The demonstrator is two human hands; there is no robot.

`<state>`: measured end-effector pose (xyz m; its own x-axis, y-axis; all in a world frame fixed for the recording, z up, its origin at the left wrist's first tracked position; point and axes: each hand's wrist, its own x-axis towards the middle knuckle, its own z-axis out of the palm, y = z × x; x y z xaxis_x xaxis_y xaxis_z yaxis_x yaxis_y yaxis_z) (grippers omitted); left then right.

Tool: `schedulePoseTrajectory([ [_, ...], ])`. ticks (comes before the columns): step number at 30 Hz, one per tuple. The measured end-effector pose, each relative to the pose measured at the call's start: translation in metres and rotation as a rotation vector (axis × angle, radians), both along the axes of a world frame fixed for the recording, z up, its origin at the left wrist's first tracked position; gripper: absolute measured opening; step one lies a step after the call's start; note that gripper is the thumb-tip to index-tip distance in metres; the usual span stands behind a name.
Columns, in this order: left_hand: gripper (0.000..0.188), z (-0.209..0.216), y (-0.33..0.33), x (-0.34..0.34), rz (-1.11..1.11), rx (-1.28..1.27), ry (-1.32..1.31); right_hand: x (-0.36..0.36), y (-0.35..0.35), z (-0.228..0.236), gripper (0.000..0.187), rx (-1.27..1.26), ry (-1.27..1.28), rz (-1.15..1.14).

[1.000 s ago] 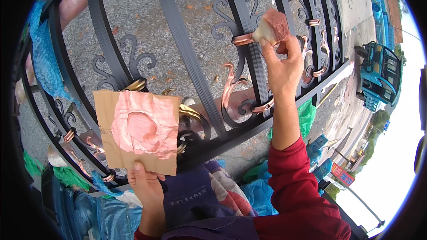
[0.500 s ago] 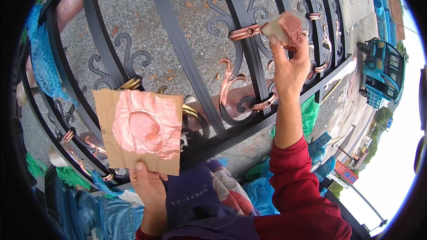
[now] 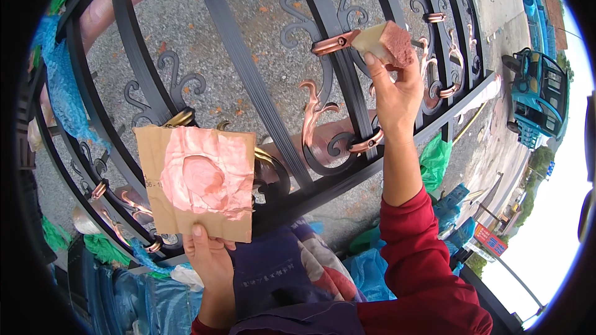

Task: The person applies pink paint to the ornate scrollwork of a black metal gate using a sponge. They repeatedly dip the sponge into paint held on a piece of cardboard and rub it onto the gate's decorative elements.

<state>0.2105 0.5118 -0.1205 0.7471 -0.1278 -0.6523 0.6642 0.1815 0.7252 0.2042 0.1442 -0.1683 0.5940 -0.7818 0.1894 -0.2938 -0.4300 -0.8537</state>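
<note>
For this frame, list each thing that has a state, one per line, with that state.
Left hand: gripping the cardboard's lower edge.
Cardboard palette: held flat, coated with pinkish copper paint.
Right hand: raised, pinching the sponge.
Sponge block: paint-stained at its tip, touching a copper collar.
Iron grille: black, scroll ornaments partly painted copper.

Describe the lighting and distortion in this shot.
Head view: flat daylight, no hard shadows; sky at right blown out white; fisheye bends the gate bars toward a black rim; sponge and cardboard look sharp.
</note>
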Motion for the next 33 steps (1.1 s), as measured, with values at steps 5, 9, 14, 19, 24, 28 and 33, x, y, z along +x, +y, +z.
schedulePoseTrajectory([
  [5, 0.024, 0.008, -0.016, -0.003, -0.008, 0.073, 0.019, 0.008, 0.005, 0.018, 0.03, -0.108, 0.128, -0.011],
  [9, 0.025, 0.003, -0.007, -0.001, -0.046, 0.053, -0.006, 0.012, 0.027, 0.058, 0.029, -0.105, 0.124, 0.331],
  [14, 0.032, 0.003, -0.001, 0.013, -0.048, 0.013, -0.052, 0.007, 0.05, 0.126, 0.012, -0.282, 0.289, 0.855],
  [19, 0.032, 0.008, -0.002, 0.021, -0.048, 0.09, -0.051, -0.009, 0.065, 0.179, 0.022, -0.587, 0.541, 1.186],
  [24, 0.036, 0.0, 0.002, 0.018, -0.09, -0.031, -0.11, -0.022, 0.047, 0.231, 0.023, -0.686, 0.605, 1.219],
  [28, 0.034, 0.015, -0.025, 0.013, -0.05, 0.039, -0.014, -0.039, 0.036, 0.251, 0.028, -0.805, 0.659, 1.061],
  [33, 0.03, 0.007, -0.03, 0.01, -0.083, 0.06, -0.024, -0.052, 0.038, 0.245, 0.025, -0.764, 0.622, 1.097],
])
